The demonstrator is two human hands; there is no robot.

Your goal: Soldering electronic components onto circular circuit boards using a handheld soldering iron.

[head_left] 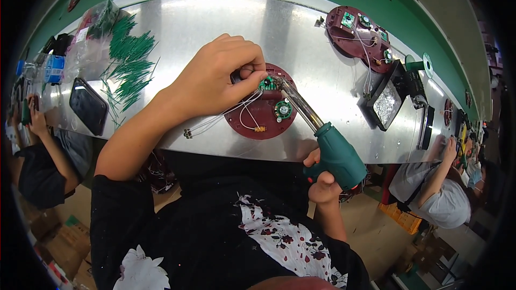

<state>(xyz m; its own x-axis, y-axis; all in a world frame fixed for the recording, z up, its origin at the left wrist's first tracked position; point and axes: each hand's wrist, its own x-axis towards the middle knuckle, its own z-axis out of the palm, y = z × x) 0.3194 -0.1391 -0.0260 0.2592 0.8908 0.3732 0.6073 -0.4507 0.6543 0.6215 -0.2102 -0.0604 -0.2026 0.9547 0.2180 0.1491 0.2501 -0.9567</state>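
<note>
A round dark-red plastic housing [244,122] lies on the metal bench in front of me. It carries a small green circuit board [267,82], a round green-rimmed part [283,109] and white wires [246,108]. My left hand [231,70] rests over the housing's far left part, thumb and fingers pinched at the board's edge. What they pinch is hidden. My right hand [324,185] is wrapped round the handle of a green soldering gun [341,153]. Its long metal barrel slants up to the left, with the tip at the board, close to my left thumb.
Green wires [130,56] lie in a heap at the left, near a black phone [87,106] and plastic bags. Another red housing [352,35] sits far right, beside a black tray [388,102] of silvery bits and a green spool [427,65]. Other people work at both sides.
</note>
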